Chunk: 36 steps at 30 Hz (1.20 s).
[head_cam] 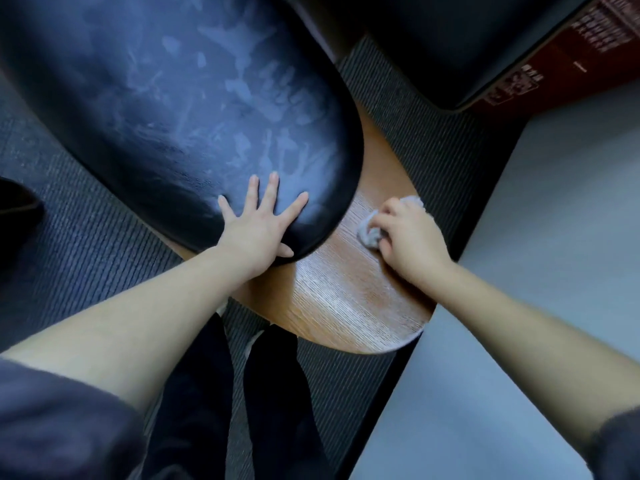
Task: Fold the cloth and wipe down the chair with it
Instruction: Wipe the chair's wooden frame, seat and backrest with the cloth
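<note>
Head view: a chair [346, 306] stretches from upper left to lower centre, with its black cushion [173, 109] above and wood grain below. At centre, the left hand [258, 230] lies flat on the cushion's near end, all 5 fingers straight and spread. Right of centre, the right hand [412, 237] curls tightly around a bunched grey cloth [369, 233], pressing it on the wood.

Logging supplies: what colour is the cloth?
Pale grey; the cloth shows best in the head view.
</note>
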Each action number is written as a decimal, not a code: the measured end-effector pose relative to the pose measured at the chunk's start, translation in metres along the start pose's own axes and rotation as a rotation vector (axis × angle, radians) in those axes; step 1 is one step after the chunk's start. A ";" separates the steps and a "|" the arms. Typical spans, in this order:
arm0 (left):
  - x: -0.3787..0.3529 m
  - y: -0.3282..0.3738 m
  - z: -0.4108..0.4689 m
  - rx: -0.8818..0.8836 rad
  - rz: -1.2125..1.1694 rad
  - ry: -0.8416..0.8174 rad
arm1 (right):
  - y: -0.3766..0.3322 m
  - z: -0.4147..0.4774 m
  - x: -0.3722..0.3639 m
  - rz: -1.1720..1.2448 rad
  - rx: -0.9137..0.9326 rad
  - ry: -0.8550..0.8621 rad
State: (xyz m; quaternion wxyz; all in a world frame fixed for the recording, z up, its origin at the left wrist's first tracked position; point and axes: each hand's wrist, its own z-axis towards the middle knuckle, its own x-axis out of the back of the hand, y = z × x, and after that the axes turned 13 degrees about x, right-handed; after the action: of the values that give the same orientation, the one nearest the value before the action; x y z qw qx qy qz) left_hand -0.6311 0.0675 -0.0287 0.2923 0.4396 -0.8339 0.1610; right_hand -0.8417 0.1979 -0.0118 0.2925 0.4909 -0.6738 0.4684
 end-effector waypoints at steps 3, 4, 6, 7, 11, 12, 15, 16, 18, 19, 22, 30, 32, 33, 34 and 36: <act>0.004 0.001 -0.003 0.011 -0.010 -0.013 | -0.001 -0.030 0.006 -0.001 0.068 -0.055; 0.004 0.002 -0.003 0.011 -0.014 -0.012 | 0.005 -0.025 0.007 -0.010 0.007 -0.032; 0.004 0.002 -0.003 0.013 -0.018 -0.004 | 0.015 0.002 0.005 -0.054 -0.141 0.046; 0.003 0.001 -0.003 0.013 -0.019 -0.001 | 0.019 0.018 0.000 -0.080 -0.208 0.067; 0.001 0.000 -0.002 0.012 -0.041 -0.003 | 0.006 0.057 -0.024 -0.106 -0.347 0.093; 0.001 0.000 -0.002 0.009 -0.046 -0.006 | -0.003 0.054 -0.028 -0.104 -0.349 0.090; 0.002 -0.001 -0.002 0.011 -0.053 0.004 | -0.042 0.020 -0.032 -0.031 -0.159 0.115; 0.002 -0.001 -0.003 0.011 -0.052 0.004 | -0.054 0.006 -0.028 0.016 -0.039 0.091; 0.003 0.000 -0.003 0.015 -0.053 0.002 | -0.061 -0.011 -0.022 0.046 0.157 0.002; 0.003 0.000 -0.004 0.017 -0.058 -0.002 | -0.054 -0.011 -0.018 0.030 0.164 -0.026; 0.002 0.001 -0.004 0.025 -0.079 -0.003 | -0.007 0.011 -0.011 -0.116 -0.098 0.033; -0.007 0.000 -0.010 0.017 -0.121 0.054 | -0.036 -0.041 -0.002 -0.006 0.045 0.037; -0.012 -0.001 -0.015 0.009 -0.128 0.096 | -0.051 -0.070 0.005 0.034 0.168 -0.028; -0.015 -0.002 -0.017 0.003 -0.133 0.117 | -0.048 -0.073 0.009 0.020 0.155 -0.056; -0.018 -0.003 -0.020 -0.004 -0.140 0.135 | -0.040 -0.069 0.011 -0.013 0.081 -0.056; -0.025 -0.008 -0.025 -0.018 -0.144 0.162 | -0.026 -0.059 0.014 -0.082 -0.109 0.027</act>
State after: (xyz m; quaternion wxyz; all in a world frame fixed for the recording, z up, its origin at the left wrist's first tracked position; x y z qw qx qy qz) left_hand -0.6051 0.0922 -0.0244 0.3735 0.4815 -0.7751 0.1672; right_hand -0.8266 0.2450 0.0322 0.3468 0.4949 -0.6738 0.4253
